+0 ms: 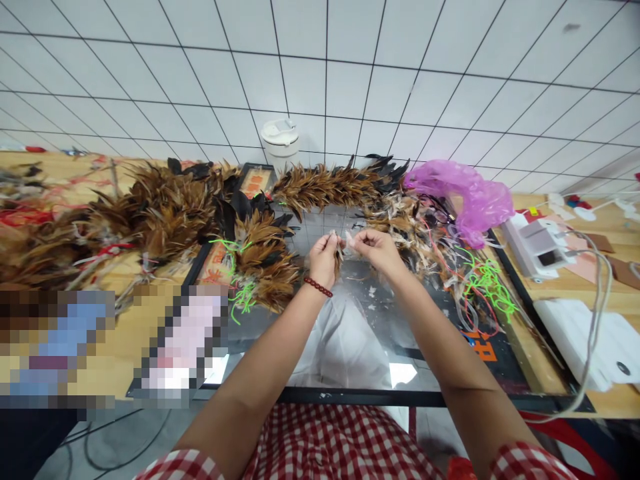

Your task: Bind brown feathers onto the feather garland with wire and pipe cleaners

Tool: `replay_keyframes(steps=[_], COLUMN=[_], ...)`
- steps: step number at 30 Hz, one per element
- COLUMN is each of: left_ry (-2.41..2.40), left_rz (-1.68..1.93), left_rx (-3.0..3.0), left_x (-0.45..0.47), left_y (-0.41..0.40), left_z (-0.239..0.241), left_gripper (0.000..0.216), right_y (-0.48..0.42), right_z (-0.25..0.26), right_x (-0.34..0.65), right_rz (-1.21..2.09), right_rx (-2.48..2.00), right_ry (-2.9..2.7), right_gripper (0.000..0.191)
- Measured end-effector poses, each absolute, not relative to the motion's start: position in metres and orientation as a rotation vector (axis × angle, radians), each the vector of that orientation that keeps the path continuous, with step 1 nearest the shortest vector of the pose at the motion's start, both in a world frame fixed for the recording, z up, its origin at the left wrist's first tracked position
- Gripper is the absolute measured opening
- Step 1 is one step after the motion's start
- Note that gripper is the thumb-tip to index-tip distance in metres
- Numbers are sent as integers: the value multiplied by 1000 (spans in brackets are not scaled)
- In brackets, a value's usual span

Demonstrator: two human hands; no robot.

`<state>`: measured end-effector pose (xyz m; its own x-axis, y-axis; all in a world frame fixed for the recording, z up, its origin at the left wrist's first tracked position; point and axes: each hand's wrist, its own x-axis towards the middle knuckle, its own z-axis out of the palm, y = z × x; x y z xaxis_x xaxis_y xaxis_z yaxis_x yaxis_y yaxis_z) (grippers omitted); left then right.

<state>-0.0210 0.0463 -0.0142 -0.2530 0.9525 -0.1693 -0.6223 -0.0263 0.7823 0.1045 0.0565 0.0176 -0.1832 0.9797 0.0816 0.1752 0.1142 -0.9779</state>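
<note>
My left hand (323, 261), with a beaded bracelet at its wrist, is closed in a pinch around a small brown feather (339, 264) that hangs below the fingers. Close by on the right, my right hand (381, 252) pinches a bit of white fluff (350, 241). Both hands are above a dark, glossy framed board (360, 333) with small white scraps on it. Left of my left hand lies a bundle of brown feathers (265, 267) with bright green ties (243, 297). Loose feathers (395, 223) are heaped beyond my right hand.
A long row of brown feathers (325, 187) lies at the back, before a white lidded cup (280, 141). More feather bundles (170, 207) cover the left. On the right are a purple plastic bag (465, 190), green strings (490, 287), a white charger (540, 247) with cables and a white box (590, 340).
</note>
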Motion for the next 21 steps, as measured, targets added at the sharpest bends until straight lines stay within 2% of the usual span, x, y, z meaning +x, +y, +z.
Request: replay_keyframes(steps=[3,11,17,21], left_ry=[962,872,858,833], left_rz=[1582,1544,1513,1429], left_rx=[510,569,624,730], left_x=[-20,-18,-20,-20], left_y=[45,43,42,40], left_z=[-15,-14,-12,-13], left_gripper=[24,31,33,32], right_y=[54,52,57,58], right_z=[13,11,18,26], right_x=[95,89,100,108], right_rz=[1313,1347,1318,1327], right_rx=[-1158,-1174,-1213,-1012], right_ry=[-1434,-1307,-1377,-1463], right_gripper=[36,44,42,39])
